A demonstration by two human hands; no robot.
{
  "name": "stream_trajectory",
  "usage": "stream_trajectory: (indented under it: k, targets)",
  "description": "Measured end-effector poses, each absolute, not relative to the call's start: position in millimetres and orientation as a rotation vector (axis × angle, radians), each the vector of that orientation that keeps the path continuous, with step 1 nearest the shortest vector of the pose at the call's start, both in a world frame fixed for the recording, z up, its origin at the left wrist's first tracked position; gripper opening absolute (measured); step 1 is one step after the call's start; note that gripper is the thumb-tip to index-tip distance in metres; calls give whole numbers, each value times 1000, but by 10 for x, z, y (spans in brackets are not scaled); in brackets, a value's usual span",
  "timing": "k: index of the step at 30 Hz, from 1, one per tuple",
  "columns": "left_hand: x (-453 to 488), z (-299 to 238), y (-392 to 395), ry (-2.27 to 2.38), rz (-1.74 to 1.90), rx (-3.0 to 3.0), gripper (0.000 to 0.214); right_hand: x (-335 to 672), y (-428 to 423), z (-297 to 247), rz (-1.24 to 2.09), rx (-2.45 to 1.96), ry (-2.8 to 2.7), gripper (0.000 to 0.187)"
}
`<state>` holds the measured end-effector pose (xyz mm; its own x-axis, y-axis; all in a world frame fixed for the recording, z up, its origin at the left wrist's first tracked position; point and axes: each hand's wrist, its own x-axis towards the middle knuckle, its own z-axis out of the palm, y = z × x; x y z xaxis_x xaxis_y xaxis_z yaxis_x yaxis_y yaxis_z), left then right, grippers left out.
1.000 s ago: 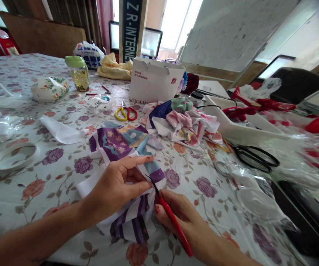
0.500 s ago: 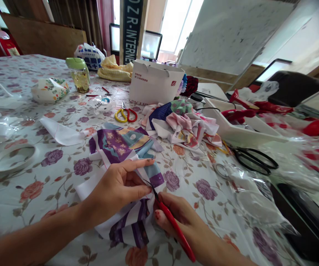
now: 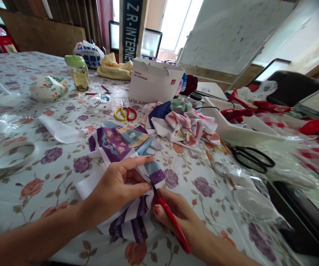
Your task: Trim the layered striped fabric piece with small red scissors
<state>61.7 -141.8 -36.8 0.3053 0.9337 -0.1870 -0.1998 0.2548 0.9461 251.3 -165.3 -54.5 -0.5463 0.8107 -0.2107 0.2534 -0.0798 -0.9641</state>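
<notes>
A piece of printed fabric (image 3: 117, 142), purple, blue and white, lies spread and folded in front of me. My left hand (image 3: 123, 183) pinches it near the middle, thumb below and index finger stretched along the top. My right hand (image 3: 176, 210) grips red-handled scissors (image 3: 173, 221), their dark blades at the fabric's edge beside my left fingertips. The blade tips are partly hidden by cloth. Below my hands hangs a striped purple and white part of the fabric (image 3: 131, 225). A white fabric scrap (image 3: 62, 129) rests to the left.
Beyond the fabric are yellow-and-red-handled scissors (image 3: 125, 113) and a heap of cloth scraps (image 3: 181, 123). Behind stands a white paper bag (image 3: 155, 81). On the right are a white tray (image 3: 242, 127), black scissors (image 3: 252, 159) and plastic bags (image 3: 253, 195). A tape roll (image 3: 12, 155) lies left.
My right hand and the scissors have shifted very slightly up and left against the fabric. The left hand keeps its pinch; the whole view has moved a little.
</notes>
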Motion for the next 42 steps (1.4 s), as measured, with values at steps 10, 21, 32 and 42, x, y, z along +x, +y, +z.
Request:
stream_trajectory:
  k: [10,21,32,42]
  targets:
    - [597,-396,-1436,906,935,1033,59,2467,-1688,-590,1707,-1131,-1637,50]
    - [654,-386,-1439,870,999,911,60,2476,-1697,-639,1661,-1180,-1657,57]
    - [669,-421,-1447,890,980,949,63,2475,-1712,-638,1627,-1223,-1655,58]
    - [622,-451,-1461,1009,1055,1164,51,2469,-1727,-647,1610,-1262,-1617,56]
